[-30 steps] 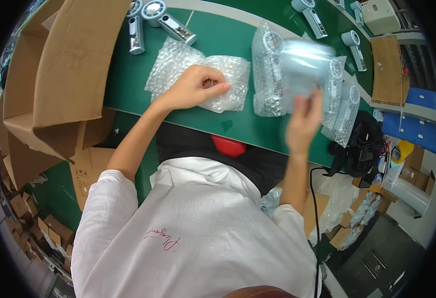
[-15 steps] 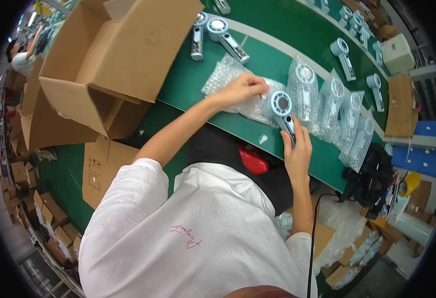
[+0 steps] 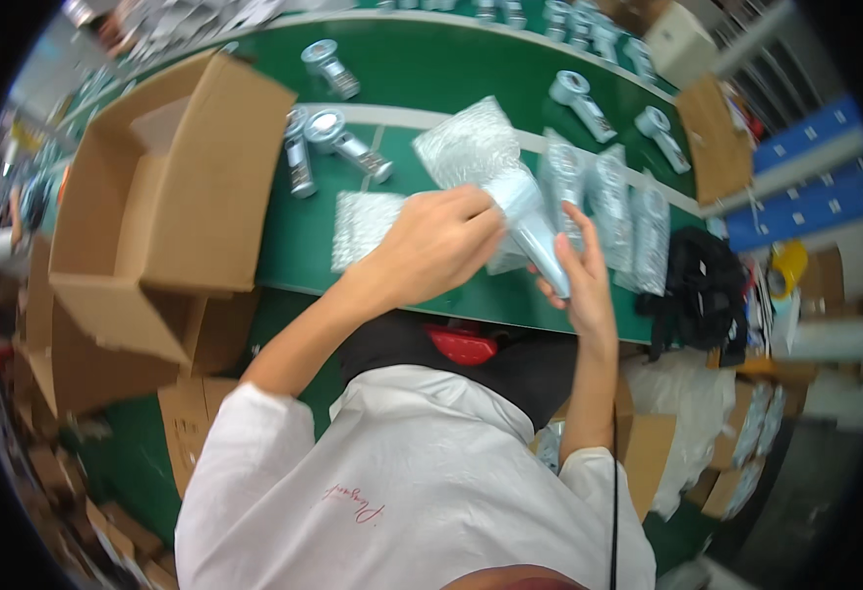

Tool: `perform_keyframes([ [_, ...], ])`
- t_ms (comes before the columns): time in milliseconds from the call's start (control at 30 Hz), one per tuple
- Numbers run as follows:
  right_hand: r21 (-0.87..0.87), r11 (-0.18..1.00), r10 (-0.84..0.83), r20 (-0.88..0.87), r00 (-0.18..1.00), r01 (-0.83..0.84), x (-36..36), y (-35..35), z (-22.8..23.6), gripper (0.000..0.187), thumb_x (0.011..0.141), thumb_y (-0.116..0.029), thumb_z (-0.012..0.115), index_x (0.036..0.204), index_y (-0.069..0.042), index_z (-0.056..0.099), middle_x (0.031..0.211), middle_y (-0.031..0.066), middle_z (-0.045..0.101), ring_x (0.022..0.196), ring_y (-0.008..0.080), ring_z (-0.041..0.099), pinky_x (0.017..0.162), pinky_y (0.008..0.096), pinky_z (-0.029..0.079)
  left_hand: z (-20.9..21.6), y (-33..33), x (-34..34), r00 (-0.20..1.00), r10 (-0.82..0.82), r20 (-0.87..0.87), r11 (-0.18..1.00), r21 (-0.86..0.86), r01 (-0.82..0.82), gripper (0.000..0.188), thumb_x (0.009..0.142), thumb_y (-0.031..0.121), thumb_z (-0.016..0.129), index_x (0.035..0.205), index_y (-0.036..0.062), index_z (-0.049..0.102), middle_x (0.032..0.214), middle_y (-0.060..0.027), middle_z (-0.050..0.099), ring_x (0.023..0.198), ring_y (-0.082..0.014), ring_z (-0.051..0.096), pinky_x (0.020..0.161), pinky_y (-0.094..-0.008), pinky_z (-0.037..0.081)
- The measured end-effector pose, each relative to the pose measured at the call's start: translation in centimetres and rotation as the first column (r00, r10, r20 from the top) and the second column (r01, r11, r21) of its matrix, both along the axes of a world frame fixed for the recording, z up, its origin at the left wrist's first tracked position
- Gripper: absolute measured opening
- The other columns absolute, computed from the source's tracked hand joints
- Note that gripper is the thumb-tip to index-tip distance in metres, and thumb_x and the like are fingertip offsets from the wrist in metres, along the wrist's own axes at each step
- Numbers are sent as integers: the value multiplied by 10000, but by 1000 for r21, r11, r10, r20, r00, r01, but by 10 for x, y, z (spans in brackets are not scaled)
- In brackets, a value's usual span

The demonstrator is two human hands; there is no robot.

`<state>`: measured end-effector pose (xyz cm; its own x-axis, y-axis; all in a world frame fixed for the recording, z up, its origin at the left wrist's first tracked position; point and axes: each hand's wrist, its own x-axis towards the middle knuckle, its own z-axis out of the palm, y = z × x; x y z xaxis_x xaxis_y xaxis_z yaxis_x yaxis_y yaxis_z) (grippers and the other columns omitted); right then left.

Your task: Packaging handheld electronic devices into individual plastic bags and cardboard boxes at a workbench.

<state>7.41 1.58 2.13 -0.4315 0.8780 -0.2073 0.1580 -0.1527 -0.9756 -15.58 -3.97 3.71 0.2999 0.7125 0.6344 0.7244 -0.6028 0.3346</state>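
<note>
A light blue handheld fan (image 3: 540, 241) is tilted above the green table, its smooth side up. My right hand (image 3: 586, 275) is closed round the lower end of its handle. My left hand (image 3: 441, 241) pinches a bubble-wrap bag (image 3: 471, 143) near the fan's round head, and the bag stands up beyond the fingers. The head meets the bag's lower edge; whether it is inside I cannot tell. Another flat piece of bubble wrap (image 3: 358, 226) lies left of my left hand. Several bubble-wrapped fans (image 3: 608, 202) lie in a row to the right.
An open cardboard box (image 3: 196, 197) stands at the left. Unwrapped fans lie beyond my hands, among them one fan (image 3: 328, 69) at the back and another fan (image 3: 581, 103) farther right. A black bag (image 3: 702, 290) sits at the table's right end. A red object (image 3: 461, 344) shows below the table edge.
The fan has been turned from its grille side to its smooth side. My left hand has lifted a bubble-wrap bag off the table beside it. The whole view has shifted.
</note>
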Motion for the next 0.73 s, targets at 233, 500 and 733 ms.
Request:
perform_keyframes([
  [233, -682, 731, -472, -504, 723, 1, -18, -18, -27, 407, 1014, -229, 548, 1372, -45, 489, 1007, 105, 684, 778, 143, 656, 427, 198, 405, -12, 1, 48, 979, -55, 196, 994, -81, 72, 106, 838, -18, 632, 786, 22, 549, 764, -75, 501, 603, -220, 457, 544, -331, 389],
  [500, -124, 990, -12, -518, 855, -61, 23, -3, 43, 352, 995, -258, 575, 1221, 10, 604, 1131, 151, 700, 988, 236, 709, 472, 175, 458, 33, 45, 21, 830, 52, 555, 956, -267, 119, 220, 925, 57, 593, 715, 22, 541, 648, 6, 453, 578, -97, 346, 537, -241, 308],
  [733, 148, 974, 222, -514, 828, -170, 59, 35, 83, 409, 940, -304, 666, 1173, 29, 631, 1064, 150, 737, 873, 204, 743, 471, 178, 463, 86, 60, 32, 593, 17, 805, 936, -222, 274, 269, 968, 188, 587, 745, 39, 591, 684, 15, 526, 596, -78, 372, 547, -223, 311],
])
